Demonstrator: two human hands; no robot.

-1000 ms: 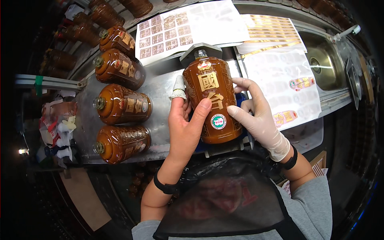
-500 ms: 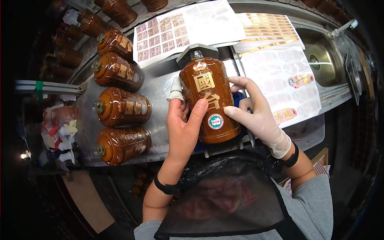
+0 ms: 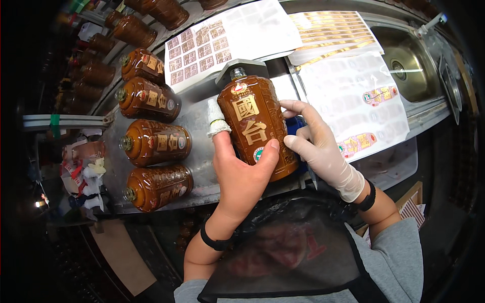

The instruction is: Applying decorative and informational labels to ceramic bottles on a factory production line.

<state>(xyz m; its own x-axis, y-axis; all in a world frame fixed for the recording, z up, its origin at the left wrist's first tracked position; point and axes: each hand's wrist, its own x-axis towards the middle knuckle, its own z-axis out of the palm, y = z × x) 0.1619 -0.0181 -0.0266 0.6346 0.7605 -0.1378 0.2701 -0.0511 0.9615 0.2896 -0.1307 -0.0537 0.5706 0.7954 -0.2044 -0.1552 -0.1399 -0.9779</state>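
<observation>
A brown glass bottle (image 3: 257,108) with gold raised characters and a round green-and-white sticker lies tilted on its back, its neck pointing away from me against a dark grey angled holder (image 3: 222,76). My left hand (image 3: 242,169) grips its left side, thumb across the lower front over part of the sticker. A white cloth cover wraps one left finger. My right hand (image 3: 323,151), in a pale thin glove, has thumb and forefinger closed against the bottle's right side. Below that palm a thin pointed metal piece (image 3: 313,178) sticks out; whether the hand holds it is hidden.
Several similar bottles (image 3: 156,143) lie in a column on the metal bench at left, with more behind. Sticker sheets (image 3: 199,48) lie at the back, and another sheet (image 3: 353,101) with pink labels lies at right. Beyond is a sink (image 3: 404,68). Crumpled scraps (image 3: 91,179) sit at far left.
My left hand has slid its thumb rightward over the bottle's lower front, now partly covering the round sticker. The bottle tilts slightly more. My right hand stays at its side.
</observation>
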